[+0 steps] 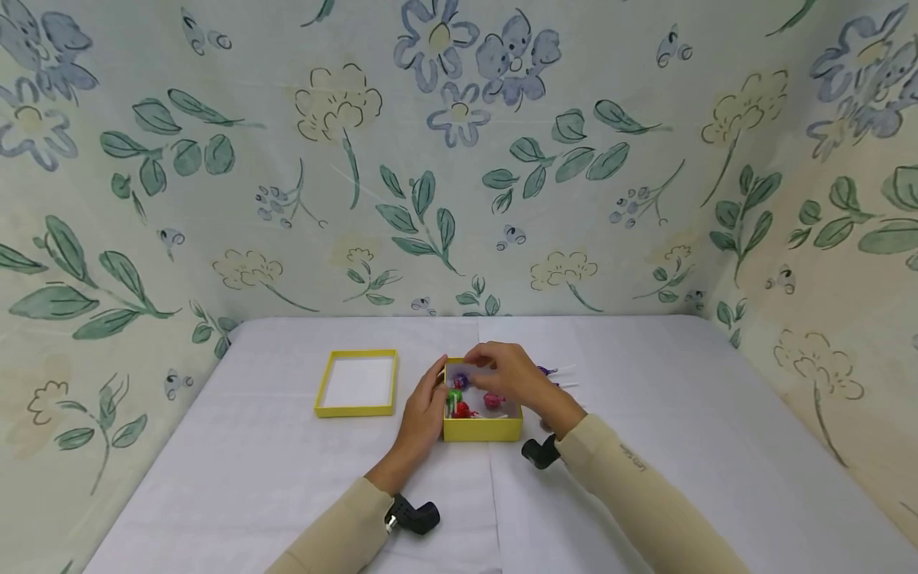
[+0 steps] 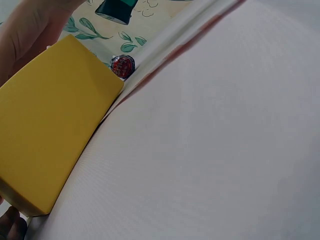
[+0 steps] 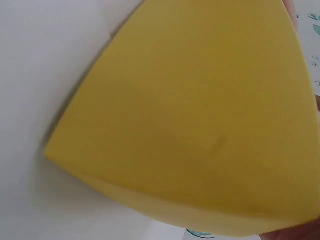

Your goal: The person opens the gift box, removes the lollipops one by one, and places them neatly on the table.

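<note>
A yellow box (image 1: 483, 430) with lollipops in it stands uncovered on the white tabletop. Inside lie a purple lollipop (image 1: 460, 381), a green lollipop (image 1: 455, 395), a red lollipop (image 1: 462, 410) and a pink lollipop (image 1: 492, 400). My left hand (image 1: 423, 414) rests along the box's left wall, its fingers stretched toward the far corner. Over the box's far part, my right hand (image 1: 505, 371) reaches in from the right, thumb and fingers apart near the purple lollipop. Both wrist views are largely filled by the box's outer walls.
Left of the box lies a yellow-rimmed lid (image 1: 355, 413) with a white inside. More lollipops (image 1: 548, 371) lie right of the box, partly behind my right forearm; their white sticks point right. A floral cloth (image 1: 459, 199) hangs behind the table.
</note>
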The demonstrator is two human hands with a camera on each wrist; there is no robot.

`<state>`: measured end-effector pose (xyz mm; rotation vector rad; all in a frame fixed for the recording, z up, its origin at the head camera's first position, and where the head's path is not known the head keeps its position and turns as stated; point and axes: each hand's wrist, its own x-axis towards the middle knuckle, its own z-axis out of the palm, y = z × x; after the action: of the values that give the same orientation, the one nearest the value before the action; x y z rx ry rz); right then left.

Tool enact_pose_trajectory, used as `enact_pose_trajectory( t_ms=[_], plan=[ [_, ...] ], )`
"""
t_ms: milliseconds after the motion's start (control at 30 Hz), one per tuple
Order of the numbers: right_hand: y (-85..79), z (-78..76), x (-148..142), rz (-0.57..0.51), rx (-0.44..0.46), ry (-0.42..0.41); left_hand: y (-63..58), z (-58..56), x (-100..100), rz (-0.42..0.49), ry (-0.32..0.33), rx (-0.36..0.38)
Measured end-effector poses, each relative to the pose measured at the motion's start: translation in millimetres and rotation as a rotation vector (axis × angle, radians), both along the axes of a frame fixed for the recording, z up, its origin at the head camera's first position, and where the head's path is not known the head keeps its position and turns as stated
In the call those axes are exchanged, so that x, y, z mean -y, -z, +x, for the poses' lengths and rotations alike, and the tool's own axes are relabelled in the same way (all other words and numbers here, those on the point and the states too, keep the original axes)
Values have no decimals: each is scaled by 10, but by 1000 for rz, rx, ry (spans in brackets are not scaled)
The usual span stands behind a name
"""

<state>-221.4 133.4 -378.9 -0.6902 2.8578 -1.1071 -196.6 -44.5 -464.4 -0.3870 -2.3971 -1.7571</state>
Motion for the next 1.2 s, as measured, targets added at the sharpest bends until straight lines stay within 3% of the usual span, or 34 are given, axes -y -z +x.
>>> enact_pose_trajectory(
  t_ms=[233, 767, 1200],
  plan=[
    [90, -36, 34, 20, 14, -26, 8, -2, -6, 0, -9, 1],
    [172, -26, 130, 146, 1, 13, 2, 12, -5, -4, -11, -11],
    [280, -35, 145, 277, -118, 41, 7, -1, -4, -12, -14, -28]
  ],
)
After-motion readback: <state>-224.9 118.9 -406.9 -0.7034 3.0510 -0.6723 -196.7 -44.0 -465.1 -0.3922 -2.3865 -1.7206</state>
